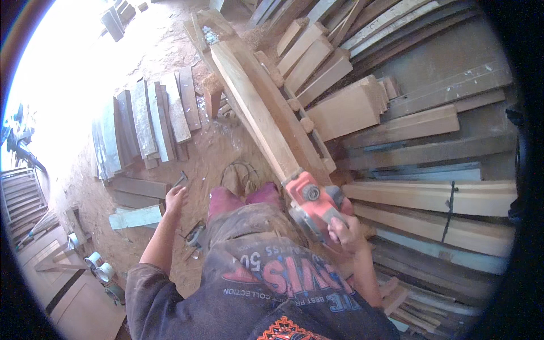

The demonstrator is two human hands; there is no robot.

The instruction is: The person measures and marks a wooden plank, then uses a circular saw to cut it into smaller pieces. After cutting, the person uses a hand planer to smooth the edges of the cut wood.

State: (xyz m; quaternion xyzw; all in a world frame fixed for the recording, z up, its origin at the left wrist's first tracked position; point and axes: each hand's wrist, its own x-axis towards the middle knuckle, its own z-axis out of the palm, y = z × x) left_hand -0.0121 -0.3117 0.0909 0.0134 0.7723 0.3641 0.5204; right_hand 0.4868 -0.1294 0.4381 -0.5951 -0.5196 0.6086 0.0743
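Note:
My right hand [347,233] is wrapped around the rear handle of a red and grey electric hand planer [317,201]. The planer sits at the near end of a long, pale wooden beam [252,107], which lies lengthwise on a wooden workbench [300,133]. Out to the left, my left hand [177,198] is closed, with a small dark T-shaped tool like a hammer [181,179] sticking out beyond the fingers. Its handle is mostly hidden by the hand.
Stacked boards and planks [430,195] fill the right side, some bound with a dark strap. Short blocks [311,54] lean close to the bench. More boards [150,119] lie on the dusty floor at left, with white containers [99,266] farther toward the lower left.

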